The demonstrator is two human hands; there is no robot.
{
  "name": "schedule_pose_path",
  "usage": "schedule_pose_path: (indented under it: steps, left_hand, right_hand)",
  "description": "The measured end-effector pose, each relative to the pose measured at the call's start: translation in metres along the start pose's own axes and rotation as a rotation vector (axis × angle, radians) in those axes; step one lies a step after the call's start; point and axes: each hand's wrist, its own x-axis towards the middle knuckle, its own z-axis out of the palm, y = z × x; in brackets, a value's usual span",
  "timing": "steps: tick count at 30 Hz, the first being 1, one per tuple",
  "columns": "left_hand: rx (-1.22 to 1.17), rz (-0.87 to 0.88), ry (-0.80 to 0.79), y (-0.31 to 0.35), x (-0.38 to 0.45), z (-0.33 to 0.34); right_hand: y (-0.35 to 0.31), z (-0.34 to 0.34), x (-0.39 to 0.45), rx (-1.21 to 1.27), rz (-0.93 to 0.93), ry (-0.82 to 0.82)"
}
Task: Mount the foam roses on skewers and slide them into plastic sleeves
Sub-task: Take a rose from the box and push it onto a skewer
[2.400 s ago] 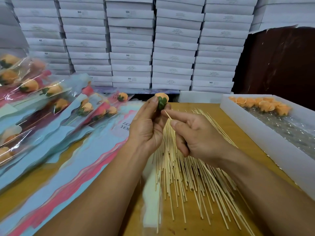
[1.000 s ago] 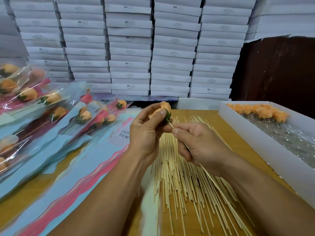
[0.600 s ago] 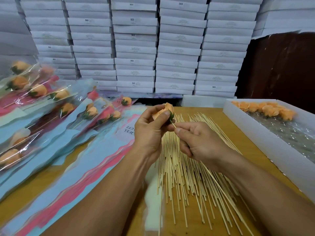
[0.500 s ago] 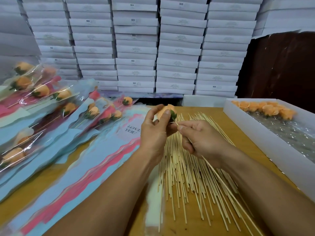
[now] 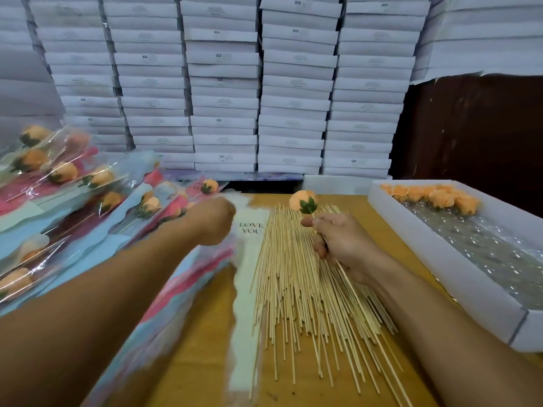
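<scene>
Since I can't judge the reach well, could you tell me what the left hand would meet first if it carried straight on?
Probably the top of the empty sleeve stack just ahead of the left hand, near the "LOVE YOU" print; motion blur and unclear depth make this uncertain.

1. Stacks of flat white boxes (image 5: 223, 83) fill the back wall behind the table.
2. A wooden table (image 5: 205, 318) lies below.
3. A dark brown panel (image 5: 476, 127) stands at the right.

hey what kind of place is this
Probably a small craft packing workshop: stacked white boxes behind, a pile of skewers on the table, and sleeved foam roses heaped at left.
</scene>
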Motion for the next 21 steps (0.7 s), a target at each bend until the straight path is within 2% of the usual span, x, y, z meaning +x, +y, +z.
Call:
schedule_pose_path:
  steps: [4,11,21]
  left_hand:
    - [0.122,-0.03,-0.089,-0.053,0.006,0.04]
    - [0.069,-0.03,-0.126,-0.076,0.003,0.072]
    - [0.083,-0.014,0.037,-0.07,-0.005,0.068]
  right_hand:
    - [0.004,0.002,0.003,0.014,0.001,-0.023]
    - [0.007,0.001,0.006,0.001,0.001,-0.036]
    - [0.006,0.001,0.004,-0.021,0.006,-0.074]
